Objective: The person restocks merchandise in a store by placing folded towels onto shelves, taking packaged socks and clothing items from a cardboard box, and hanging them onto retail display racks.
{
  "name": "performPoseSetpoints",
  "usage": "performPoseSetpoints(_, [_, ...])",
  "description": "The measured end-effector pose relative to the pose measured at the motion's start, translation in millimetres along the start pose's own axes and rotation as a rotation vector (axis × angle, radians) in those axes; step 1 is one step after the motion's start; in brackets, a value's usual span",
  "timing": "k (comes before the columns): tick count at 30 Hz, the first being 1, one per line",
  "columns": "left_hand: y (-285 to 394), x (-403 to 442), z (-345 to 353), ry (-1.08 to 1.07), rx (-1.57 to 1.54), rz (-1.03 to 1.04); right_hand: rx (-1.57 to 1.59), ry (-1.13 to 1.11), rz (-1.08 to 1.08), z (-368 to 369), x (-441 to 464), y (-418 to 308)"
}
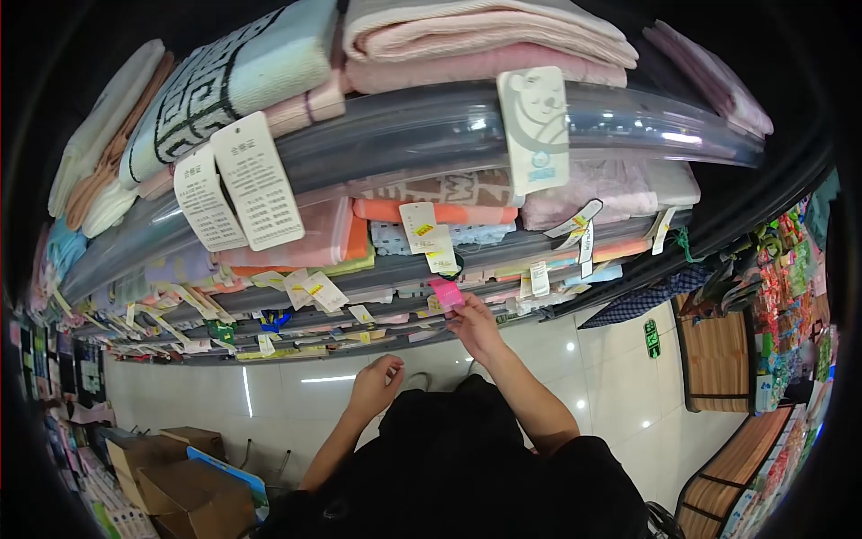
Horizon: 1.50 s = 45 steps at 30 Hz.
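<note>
My right hand (477,329) reaches to a lower shelf and pinches a small pink tag (446,295) between thumb and fingers. The tag sits just below a white tag with a yellow sticker (427,238), which hangs in front of the folded towels. My left hand (377,384) hovers in front of the shelves, its fingers curled in, and nothing shows in it. Near the tags lie an orange folded towel (436,212) and a blue dotted towel (444,235).
Thick folded pink towels (489,34) rest on the top shelf, behind a clear curved plastic edge (404,126). White tags (260,180) dangle from it. Cardboard boxes (193,490) stand on the tiled floor (593,386) at lower left. Wooden-sided display units (718,359) stand at right.
</note>
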<state>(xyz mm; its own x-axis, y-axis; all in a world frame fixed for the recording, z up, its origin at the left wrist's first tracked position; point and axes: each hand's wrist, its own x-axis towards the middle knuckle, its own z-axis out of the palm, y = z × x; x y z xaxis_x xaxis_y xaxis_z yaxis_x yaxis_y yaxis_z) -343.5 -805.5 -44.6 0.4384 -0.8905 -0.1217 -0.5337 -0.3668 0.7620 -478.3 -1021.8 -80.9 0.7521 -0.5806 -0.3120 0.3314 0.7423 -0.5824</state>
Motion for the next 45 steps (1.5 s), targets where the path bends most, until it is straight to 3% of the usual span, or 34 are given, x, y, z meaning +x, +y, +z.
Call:
performPoseSetpoints(6, [33.3,46.3,5.8,0.147,0.065,0.167,-0.255,0.050,0.043,-17.9,-14.4,-10.2])
performPoseSetpoints(8, [59.0,68.7,-4.2,0.322,0.288,0.422,-0.328,0.042,0.047,-30.5,-24.0,-11.3])
performPoseSetpoints(12, [84.9,107.1,-13.0,0.493,0.496,0.494,-0.413,0.030,0.144,-57.1,-42.7,-16.9])
performPoseSetpoints(20, [49.9,151.0,-3.6,0.177,0.678,0.286,-0.511,-0.002,0.300,-93.2,-67.7,-16.0])
performPoseSetpoints(27, [58.2,157.5,2.0,0.206,0.771,0.358,-0.492,-0.028,0.325,-95.5,-64.9,-8.8])
performPoseSetpoints(33, [37.9,170.5,3.8,0.179,0.757,0.249,-0.496,-0.100,0.249,-72.4,-47.8,-20.0])
performPoseSetpoints(35, [18.5,182.9,-4.6,0.082,0.956,0.290,-0.495,-0.115,0.216,-67.7,-42.7,-22.8])
performPoseSetpoints(44, [-10.4,199.3,-31.3,-0.040,0.645,-0.047,-0.505,-0.126,0.203,-61.6,-31.0,-25.8])
performPoseSetpoints(45, [-0.6,188.8,-32.3,0.032,0.585,-0.071,-0.505,-0.125,0.177,-58.3,-29.9,-28.2])
